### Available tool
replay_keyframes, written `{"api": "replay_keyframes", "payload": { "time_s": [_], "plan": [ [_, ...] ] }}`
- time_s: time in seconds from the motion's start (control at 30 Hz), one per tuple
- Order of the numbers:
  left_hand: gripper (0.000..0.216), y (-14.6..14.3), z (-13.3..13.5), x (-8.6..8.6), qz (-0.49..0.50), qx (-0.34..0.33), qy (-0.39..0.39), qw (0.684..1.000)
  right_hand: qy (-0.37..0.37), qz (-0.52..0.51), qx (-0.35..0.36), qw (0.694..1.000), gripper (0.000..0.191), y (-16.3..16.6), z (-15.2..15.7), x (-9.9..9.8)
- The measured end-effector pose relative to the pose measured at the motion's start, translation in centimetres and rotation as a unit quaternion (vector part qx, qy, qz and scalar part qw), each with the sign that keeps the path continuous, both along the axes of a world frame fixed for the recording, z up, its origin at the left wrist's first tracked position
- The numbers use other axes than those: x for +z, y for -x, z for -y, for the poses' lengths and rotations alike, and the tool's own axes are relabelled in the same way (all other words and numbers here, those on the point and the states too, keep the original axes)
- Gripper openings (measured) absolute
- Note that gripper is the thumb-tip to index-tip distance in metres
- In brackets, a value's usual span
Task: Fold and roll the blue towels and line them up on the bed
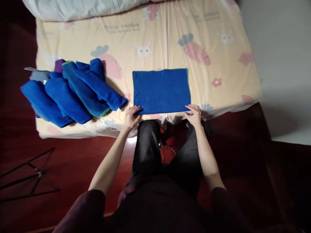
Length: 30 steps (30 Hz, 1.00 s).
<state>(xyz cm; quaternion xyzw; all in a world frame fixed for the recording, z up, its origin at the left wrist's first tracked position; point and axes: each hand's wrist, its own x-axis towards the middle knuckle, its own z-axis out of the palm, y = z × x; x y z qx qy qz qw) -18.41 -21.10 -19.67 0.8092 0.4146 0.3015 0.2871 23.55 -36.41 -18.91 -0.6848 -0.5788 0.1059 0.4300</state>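
Observation:
A blue towel with thin green edging lies flat as a rectangle on the bed, just before my knees. Its near edge shows no green and looks like a fold. My left hand is at the near left corner, fingers over the cloth and thumb at the edge, pinching it. At the near right corner my right hand pinches the towel in the same way. To the left lies a pile of rolled blue towels, with a purple cloth and a grey cloth partly hidden behind.
The bed has a cream sheet printed with carrots and rabbits. A white quilt covers its far left. Black stand legs are on the dark red floor at left. A pale grey surface borders the bed at right.

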Motion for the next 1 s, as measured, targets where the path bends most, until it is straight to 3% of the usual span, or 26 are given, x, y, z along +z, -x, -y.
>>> {"api": "replay_keyframes", "payload": {
  "time_s": [0.13, 0.2, 0.37, 0.53, 0.8, 1.0],
  "plan": [
    [0.036, -0.3, -0.5, -0.6, 0.065, 0.097, 0.039, 0.992, -0.002, -0.024, -0.038, 0.999, 0.032, 0.0, -0.3, 0.2],
    [0.035, -0.3, -0.7, -0.8, 0.099, 0.114, 0.061, 0.987, -0.004, -0.030, -0.047, 0.998, 0.033, 0.1, -0.4, 0.2],
    [0.042, 0.1, -1.3, -1.2, 0.149, 0.097, 0.084, 0.980, -0.005, -0.046, -0.027, 0.999, 0.033, 0.0, -0.8, 0.1],
    [0.036, 0.2, -2.2, -1.5, 0.122, 0.065, 0.096, 0.986, -0.003, -0.044, -0.037, 0.998, 0.040, -0.1, -1.2, -0.5],
    [0.044, 0.4, -3.0, -1.1, 0.164, 0.114, 0.186, 0.962, -0.040, -0.022, -0.072, 0.996, 0.034, -0.6, -2.2, -1.2],
    [0.044, 0.2, -2.8, -0.7, 0.177, 0.122, 0.197, 0.957, -0.059, -0.042, -0.103, 0.992, 0.026, -0.4, -3.2, -1.4]
  ]
}}
